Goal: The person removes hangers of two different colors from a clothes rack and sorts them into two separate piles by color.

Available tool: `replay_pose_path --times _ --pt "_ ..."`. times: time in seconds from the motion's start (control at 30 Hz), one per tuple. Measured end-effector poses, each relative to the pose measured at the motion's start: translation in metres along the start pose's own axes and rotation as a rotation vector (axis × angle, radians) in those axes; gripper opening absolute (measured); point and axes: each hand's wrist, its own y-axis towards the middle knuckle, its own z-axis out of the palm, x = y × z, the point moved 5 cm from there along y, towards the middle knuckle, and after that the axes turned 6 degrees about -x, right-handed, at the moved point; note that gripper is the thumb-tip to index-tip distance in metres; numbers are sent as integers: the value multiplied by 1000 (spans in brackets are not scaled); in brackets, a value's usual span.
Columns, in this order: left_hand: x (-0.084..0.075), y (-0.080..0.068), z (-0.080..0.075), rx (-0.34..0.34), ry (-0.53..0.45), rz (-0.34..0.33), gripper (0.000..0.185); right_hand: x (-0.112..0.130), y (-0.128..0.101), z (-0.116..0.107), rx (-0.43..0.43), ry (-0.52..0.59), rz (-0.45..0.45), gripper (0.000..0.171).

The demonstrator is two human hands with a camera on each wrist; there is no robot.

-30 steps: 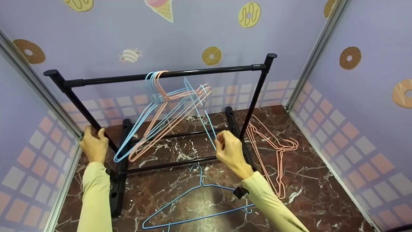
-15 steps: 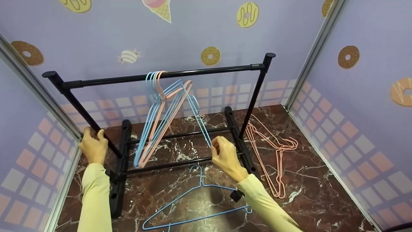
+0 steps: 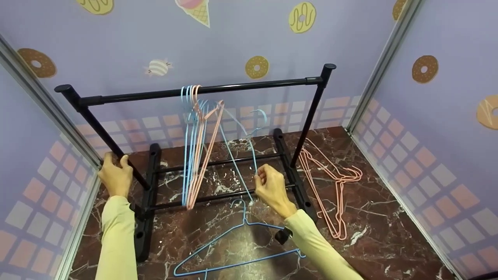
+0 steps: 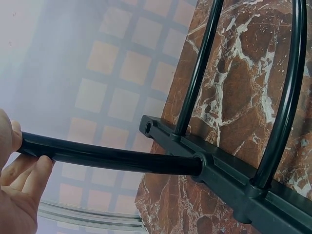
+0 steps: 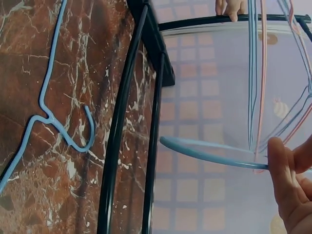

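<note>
Left hand on the black rack, right hand on a light blue hanger
The left hand curls its fingers and thumb round the left upright; next along, blue and pink hangers hang bunched by their hooks from the top rail. To their right, the light blue hanger is held tilted in the air, its hook below the rail and apart from it, the right hand pinching it (in the right wrist view one rounded end sticks out past the fingers). Nearer the person, another blue hanger lies on the marbled floor. At far right, pink hangers lie together just outside the rack
</note>
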Motion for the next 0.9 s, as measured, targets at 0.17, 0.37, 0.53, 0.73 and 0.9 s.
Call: replay_pose_path --times 0.17,0.37,0.53,0.73,0.9 --pt "-1 0 -1 6 -7 0 26 -7 8 2 -34 4 36 6" --pt "-1 0 -1 19 -5 -3 28 -13 28 5 -72 5 41 7" --pt "2 -3 0 17 10 -8 28 -17 34 11 -44 -27 41 6" --pt "-1 -2 1 25 3 -7 28 -24 21 6 -13 -70 41 6" --pt "-2 0 0 31 7 -13 28 -29 8 -1 16 -84 18 7"
